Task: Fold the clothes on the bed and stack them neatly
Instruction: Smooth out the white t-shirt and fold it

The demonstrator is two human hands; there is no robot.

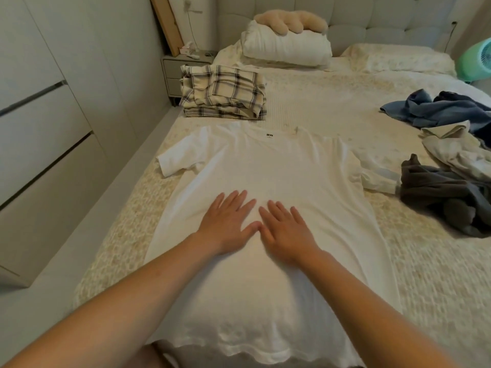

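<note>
The white T-shirt's (pixel 265 166) hem runs out past the bottom edge, and the printing on its neck label (pixel 269 135) is too small to read. The blue garment (pixel 441 111), the grey garment (pixel 441 192) and the green fan (pixel 478 61) are cut off by the right edge. Small items on the bedside table (pixel 172 69) cannot be told apart.

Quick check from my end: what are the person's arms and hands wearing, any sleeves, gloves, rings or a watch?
Nothing shows on either. The left hand and right hand are bare, with no gloves, rings or watch visible, and both forearms are uncovered right to the frame's edge, so no sleeves come into view.
</note>
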